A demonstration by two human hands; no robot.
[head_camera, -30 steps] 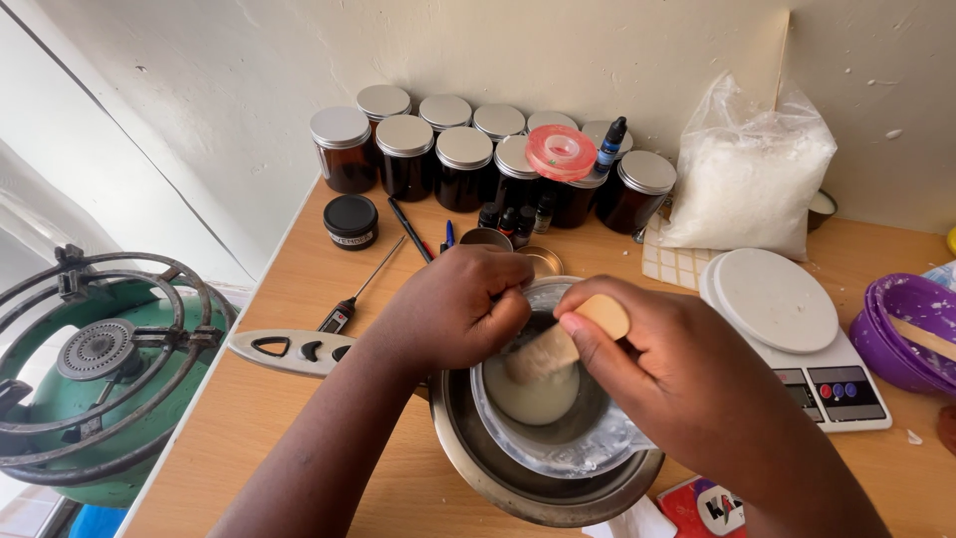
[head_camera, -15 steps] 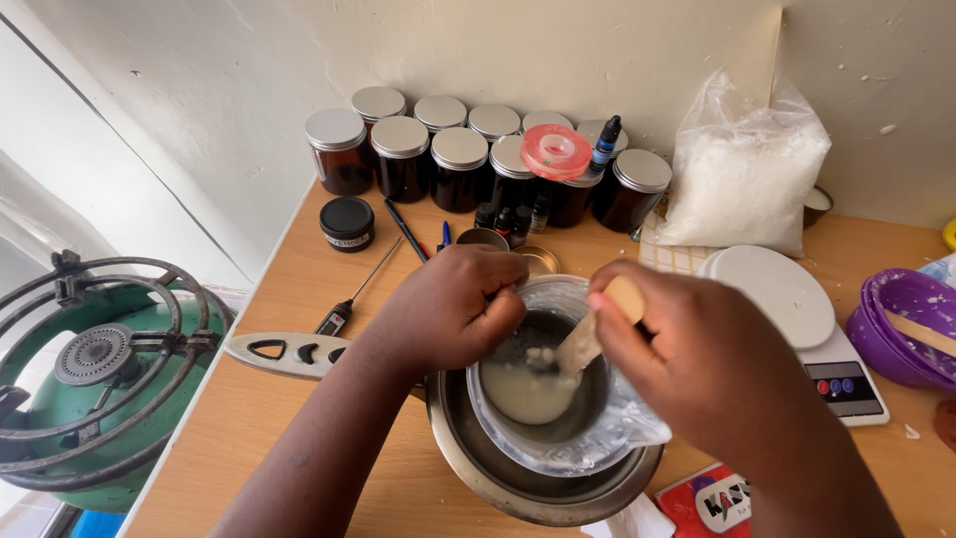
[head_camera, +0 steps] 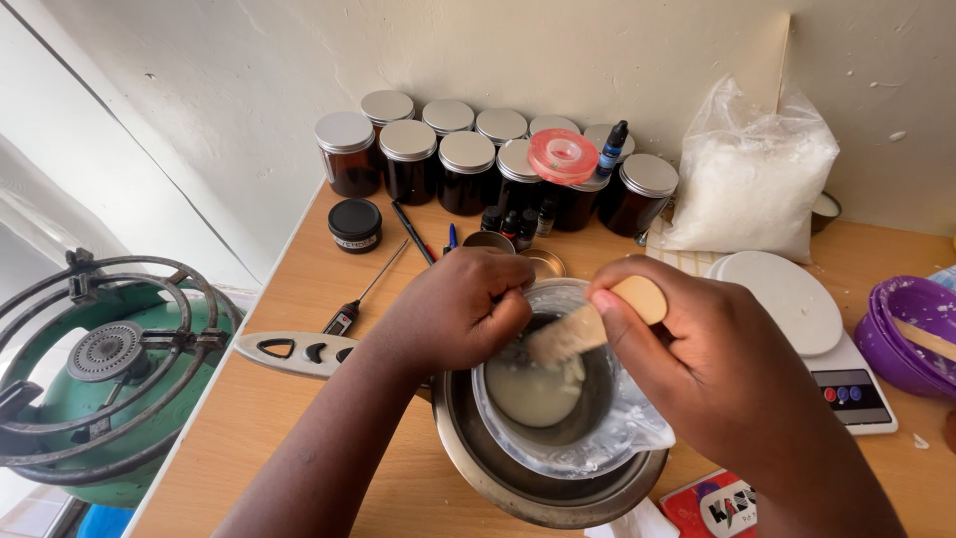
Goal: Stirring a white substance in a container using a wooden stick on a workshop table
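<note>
Left hand [head_camera: 453,309] curls over the near-left rim of a clear plastic jug [head_camera: 597,438], fingers closed on the rim, steadying it. The jug sits inside a steel pot [head_camera: 478,453] on the wooden table [head_camera: 299,399]; whether the jug's base touches the pot floor is hidden.

Right hand [head_camera: 717,369] closes around a wooden stick [head_camera: 588,324], thumb and fingers pinched high on it, with the rounded top end showing above the thumb. The stick's long axis runs from upper right, at the hand, down-left into the jug. Its lower end is coated pale and dips toward a pool of cloudy, off-white liquid [head_camera: 533,394] at the jug's bottom. That pool lies down and left of the right hand's grip, almost directly under the left hand's fingers. The right hand is the one working in the liquid; the left is nearer to the rim.

Behind, against the wall: a cluster of amber jars [head_camera: 438,164] with silver lids, a small blue-capped dropper bottle [head_camera: 612,147], a bag of white flakes [head_camera: 747,189]. A kitchen scale [head_camera: 807,319] stands just right of the right hand, a purple bowl [head_camera: 901,334] beyond it. A probe thermometer [head_camera: 363,294] lies left of the left hand. A green gas burner [head_camera: 90,369] stands off the table's left edge.
</note>
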